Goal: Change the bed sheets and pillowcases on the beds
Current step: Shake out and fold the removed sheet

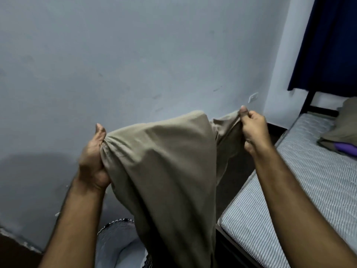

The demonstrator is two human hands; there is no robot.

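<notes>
A khaki-beige pillowcase [164,171] hangs in front of me, held up at chest height and draping down out of the frame's bottom. My left hand [93,161] grips a bunched edge of it on the left. My right hand [253,128] pinches its other edge, higher and to the right. The cloth bulges between the hands; what is inside it is hidden. To the right lies a bare mattress [301,190] with grey-white stripes, on which a folded khaki cloth [342,132] rests over something purple [345,148].
A pale blue wall [135,55] fills the background, close ahead. A dark blue curtain [332,45] hangs at top right above a black bed frame [309,101]. A white bundle with dark trim [117,244] lies low, beneath the pillowcase.
</notes>
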